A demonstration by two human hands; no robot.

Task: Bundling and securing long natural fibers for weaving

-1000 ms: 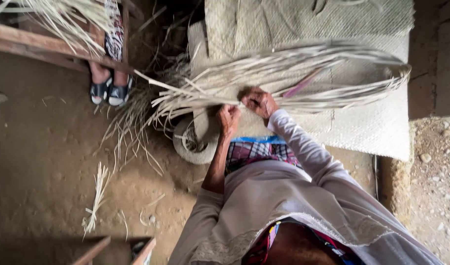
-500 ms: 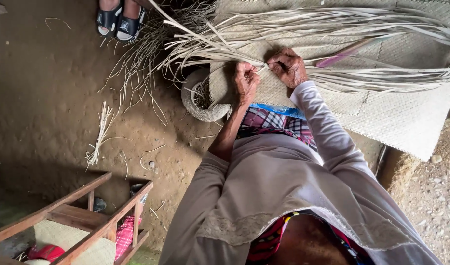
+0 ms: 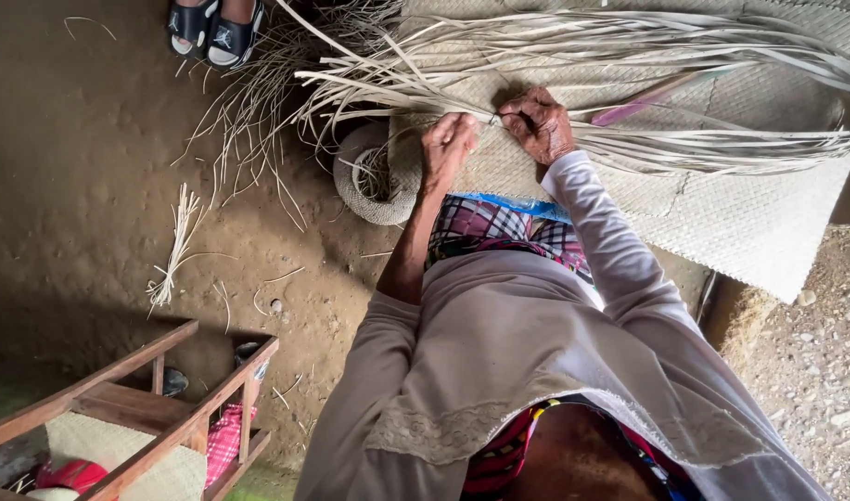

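— Where lay the palm strips (image 3: 629, 56)?
— Upper frame, long axis running left-right over the woven mat (image 3: 768, 213).
— And the hands?
— Left hand (image 3: 450, 144) and right hand (image 3: 538, 125) both closed, gripping strips.

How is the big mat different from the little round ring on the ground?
The mat is wide, flat and angular, and loose strips lie across it. The ring is small, round, with a hole in its middle, and sits on the dirt floor beside the left hand. Both look pale and woven.
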